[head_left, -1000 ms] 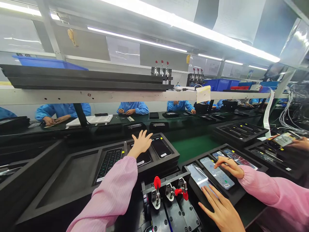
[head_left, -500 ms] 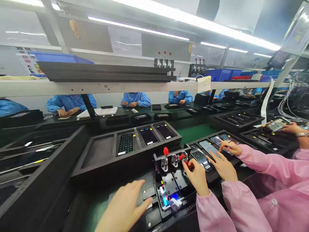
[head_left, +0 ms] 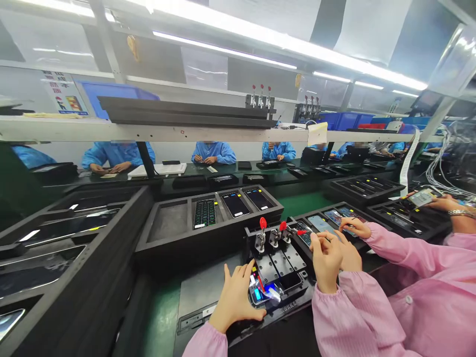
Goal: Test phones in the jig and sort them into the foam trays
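Observation:
My left hand [head_left: 235,297] lies open on the left side of a black clamp fixture [head_left: 277,267], fingers spread, thumb beside a lit phone [head_left: 260,292] seated at the fixture's front. My right hand [head_left: 325,258] is curled at the fixture's right edge, close to the red-handled toggle clamps [head_left: 280,230] and a phone [head_left: 305,233] in the foam tray [head_left: 375,224]. What its fingers hold is hidden behind the hand. A co-worker's hand [head_left: 355,227] in a pink sleeve touches phones in the same tray.
A black foam tray [head_left: 167,245] with three phones sits behind the fixture on the green belt [head_left: 303,203]. Stacked trays [head_left: 74,248] stand at left, more trays at right. Workers in blue [head_left: 213,151] sit across the line. Another person's hand [head_left: 442,201] holds a phone.
My left hand came back from the far tray to the fixture beside the lit phone. My right hand lifted from the fixture toward the right tray. The view shifted left.

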`<state>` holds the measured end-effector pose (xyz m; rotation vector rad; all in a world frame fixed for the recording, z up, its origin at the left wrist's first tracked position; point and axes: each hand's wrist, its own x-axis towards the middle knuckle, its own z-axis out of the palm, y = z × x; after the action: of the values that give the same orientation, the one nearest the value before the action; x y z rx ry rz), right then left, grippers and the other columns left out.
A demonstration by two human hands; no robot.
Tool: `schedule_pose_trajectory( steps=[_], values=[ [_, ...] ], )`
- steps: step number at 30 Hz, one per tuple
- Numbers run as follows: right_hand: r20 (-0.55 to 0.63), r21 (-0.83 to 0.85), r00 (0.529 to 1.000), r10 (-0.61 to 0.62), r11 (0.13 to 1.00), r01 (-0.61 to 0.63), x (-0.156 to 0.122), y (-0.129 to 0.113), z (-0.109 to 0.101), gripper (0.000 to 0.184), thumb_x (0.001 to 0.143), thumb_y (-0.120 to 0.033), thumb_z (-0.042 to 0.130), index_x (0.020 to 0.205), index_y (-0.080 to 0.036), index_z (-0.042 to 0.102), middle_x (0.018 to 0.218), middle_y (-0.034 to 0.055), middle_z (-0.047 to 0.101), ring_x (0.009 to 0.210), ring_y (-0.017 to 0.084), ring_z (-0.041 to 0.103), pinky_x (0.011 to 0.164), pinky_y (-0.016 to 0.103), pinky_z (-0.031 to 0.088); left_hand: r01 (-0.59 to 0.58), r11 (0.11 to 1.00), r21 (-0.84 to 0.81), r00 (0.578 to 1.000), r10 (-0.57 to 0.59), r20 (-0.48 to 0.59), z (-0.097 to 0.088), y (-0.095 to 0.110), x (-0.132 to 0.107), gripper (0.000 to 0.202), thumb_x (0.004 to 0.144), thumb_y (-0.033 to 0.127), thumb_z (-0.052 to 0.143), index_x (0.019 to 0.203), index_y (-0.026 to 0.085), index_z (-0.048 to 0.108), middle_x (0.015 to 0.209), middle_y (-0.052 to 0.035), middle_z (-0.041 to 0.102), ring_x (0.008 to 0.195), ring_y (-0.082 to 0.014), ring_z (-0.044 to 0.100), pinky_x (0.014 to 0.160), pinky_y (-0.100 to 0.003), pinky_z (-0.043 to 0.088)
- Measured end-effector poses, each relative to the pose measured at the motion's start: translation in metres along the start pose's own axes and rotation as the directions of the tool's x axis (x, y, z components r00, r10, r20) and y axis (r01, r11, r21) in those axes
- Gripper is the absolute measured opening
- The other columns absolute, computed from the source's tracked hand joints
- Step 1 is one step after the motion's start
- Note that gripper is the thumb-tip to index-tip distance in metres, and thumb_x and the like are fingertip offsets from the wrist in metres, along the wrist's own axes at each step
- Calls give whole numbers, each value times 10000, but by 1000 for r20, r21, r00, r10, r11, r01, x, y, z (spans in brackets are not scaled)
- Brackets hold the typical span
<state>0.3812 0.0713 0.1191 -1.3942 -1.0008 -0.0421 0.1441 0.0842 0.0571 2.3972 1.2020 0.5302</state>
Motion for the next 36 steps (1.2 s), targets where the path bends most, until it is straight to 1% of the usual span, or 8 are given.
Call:
schedule_pose_trajectory(
  steps=[4, 8, 15, 18, 20, 23, 29, 36],
  values=[
    [185, 184, 982, -36, 983, 2, -45, -15, -8, 119, 817, -308, 535, 772, -207, 490, 597, -20, 503, 513, 118, 493, 507, 263, 411, 65, 998, 6, 998, -64, -17, -27, -34, -42, 1083, 462, 336, 738, 1399, 294, 195, 1287, -87, 479, 1180, -323, 428, 997, -655, -109],
    [586, 320, 760, -280, 942, 101, -107, -26, 7, 72, 816, -235, 502, 755, -201, 522, 640, -3, 546, 600, 124, 541, 575, 248, 458, 217, 976, 31, 970, -213, -115, -54, -69, -103, 971, 607, 312, 675, 1406, 349, 124, 1428, -49, 333, 1310, -331, 263, 1018, -652, -50],
    [913, 193, 274, -301, 913, 360, -145, -34, 85, 645, 799, -515, 514, 1346, -220, 337, 1425, 130, 293, 1308, 338, 237, 1014, 632, 169, 327, 893, -309, 617, -449, -646, -47, -58, -145, 515, 856, 419, 414, 1337, 259, 326, 1391, -49, 377, 1274, -277, 342, 1045, -481, 286],
    [930, 187, 253, -268, 934, 305, -146, -28, 98, 349, 845, -501, 447, 1013, -239, 603, 1388, 64, 376, 1296, 300, 281, 1036, 619, 103, 339, 843, -416, 534, -537, -653, -33, -57, -146, 484, 860, 433, 405, 1307, 251, 364, 1360, -53, 411, 1258, -279, 360, 1056, -490, 260],
    [902, 193, 351, -250, 963, 190, -145, -22, 99, 345, 898, -412, 364, 759, -215, 610, 1275, 36, 507, 1230, 226, 392, 1071, 532, 137, 350, 793, -498, 495, -608, -621, -25, -62, -147, 481, 861, 459, 392, 1297, 257, 375, 1355, -47, 418, 1270, -280, 342, 1066, -500, 234],
    [880, 158, 457, -130, 987, -24, -141, -13, 100, 268, 889, -266, 324, 951, -227, 581, 1189, 48, 560, 1141, 167, 472, 1048, 435, 261, 325, 696, -640, 460, -708, -536, -14, -77, -148, 481, 859, 499, 379, 1278, 264, 390, 1355, -39, 418, 1277, -274, 338, 1073, -500, 221],
    [970, 74, 224, -99, 990, 118, -137, -8, 105, 656, 720, -115, 361, 1330, -352, 326, 1247, -3, 479, 1196, 166, 405, 1082, 524, 79, 228, 635, -738, 469, -736, -488, 3, -108, -149, 517, 867, 518, 364, 1289, 220, 343, 1365, -84, 405, 1247, -257, 398, 1064, -457, 270],
    [989, 61, 112, -98, 952, 299, -135, -13, 104, 663, 794, -156, 324, 1369, -452, 177, 1276, -5, 414, 1216, 188, 370, 1043, 604, 46, 265, 651, -711, 515, -719, -467, -1, -103, -153, 478, 917, 470, 271, 1312, 201, 294, 1399, -85, 355, 1281, -219, 354, 1082, -403, 254]
  ],
)
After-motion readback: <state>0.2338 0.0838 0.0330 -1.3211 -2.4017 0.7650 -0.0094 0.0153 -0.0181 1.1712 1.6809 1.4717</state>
